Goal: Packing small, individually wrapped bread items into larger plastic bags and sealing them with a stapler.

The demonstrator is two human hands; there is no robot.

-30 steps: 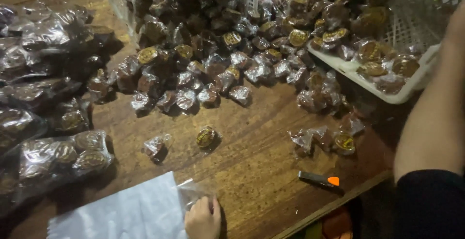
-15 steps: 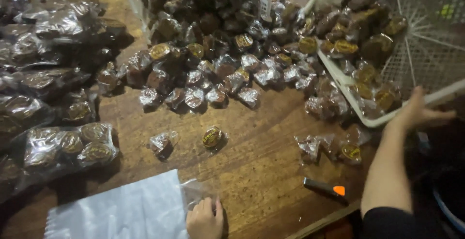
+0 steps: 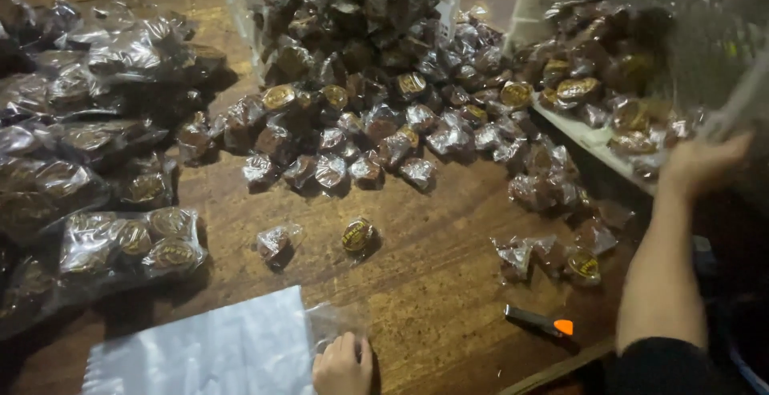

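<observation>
white basket [image 3: 597, 140] tilts in right grip [image 3: 701, 163]; left grip [image 3: 343, 365] pins plastic bag [image 3: 216, 351].

A dimly lit packing workspace, probably a small food workshop. A worn wooden table [image 3: 432, 283] holds heaps of wrapped dark sweets [image 3: 360, 122], filled clear bags [image 3: 120, 239], and white plastic crates [image 3: 593, 139].

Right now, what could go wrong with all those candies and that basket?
The right hand grips the white basket by its rim, and it looks tipped; the wrapped candies in it could slide out onto the table. The lighter and some loose candies lie close to the table's edge, so the arm could knock them off. The left hand only rests on the clear bags, which could slip.
</observation>
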